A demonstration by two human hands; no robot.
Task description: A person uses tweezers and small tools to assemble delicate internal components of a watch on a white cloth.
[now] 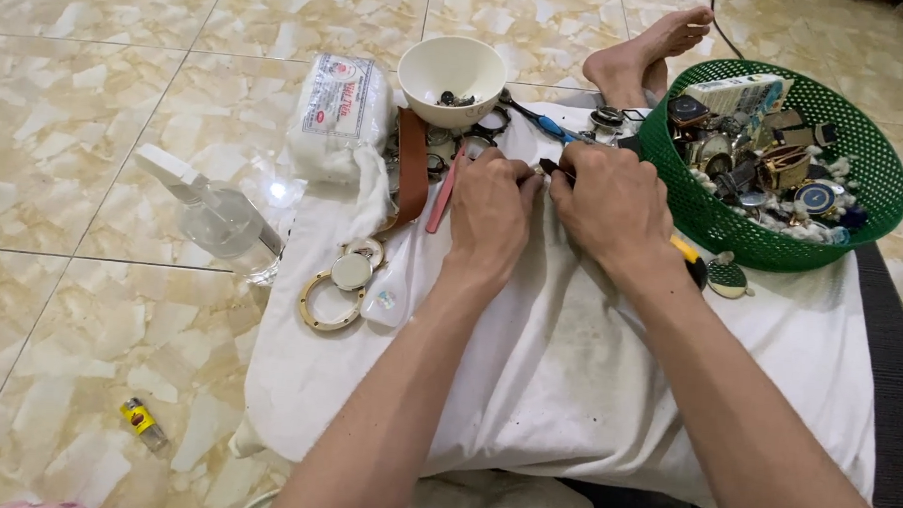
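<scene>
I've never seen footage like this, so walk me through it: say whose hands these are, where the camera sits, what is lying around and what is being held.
There is no machine here. One camera worn on a person's head looks down at their own bare arms. The left hand and right hand meet over a white cloth spread on a tiled floor, pinching a small dark part between them; what it is exactly is too small to tell. Beside the right hand stands a green mesh basket full of watches and watch parts. Above the left hand is a white bowl. To the left lie a bag of cotton, a clear spray bottle, and metal rings.
</scene>
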